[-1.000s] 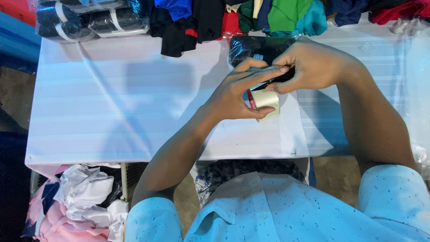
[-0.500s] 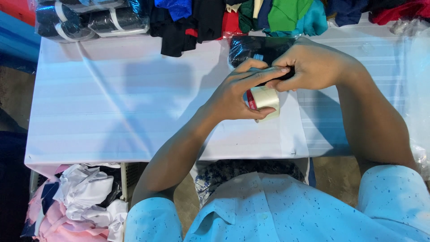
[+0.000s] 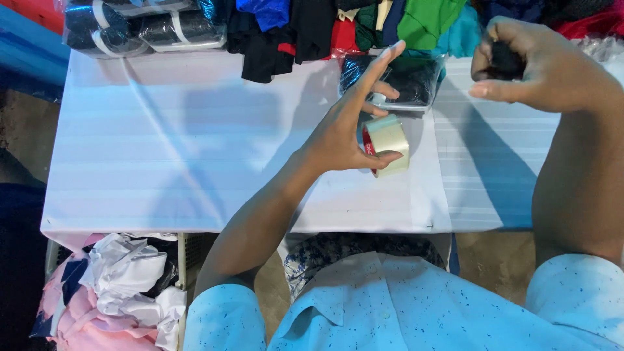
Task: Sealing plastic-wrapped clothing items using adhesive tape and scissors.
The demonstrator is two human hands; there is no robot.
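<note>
My left hand (image 3: 348,123) holds a roll of clear packing tape (image 3: 388,144) with a red core, gripped between thumb and lower fingers while the index finger points up. My right hand (image 3: 530,62) is raised to the upper right, fingers curled around a small dark bundle of cloth (image 3: 504,58). Between the hands, at the back of the white table (image 3: 182,149), lies a clear plastic bag with dark clothing (image 3: 409,81) inside.
Folded clothes in black, red, green and blue (image 3: 364,23) line the table's far edge. Plastic-wrapped dark bundles (image 3: 140,29) sit at the back left. A heap of white and pink cloth (image 3: 110,286) lies below the table's front left.
My hands were together on the tape roll. Now the right hand has pulled away up and to the right with a dark bundle, and the left keeps the roll alone.
</note>
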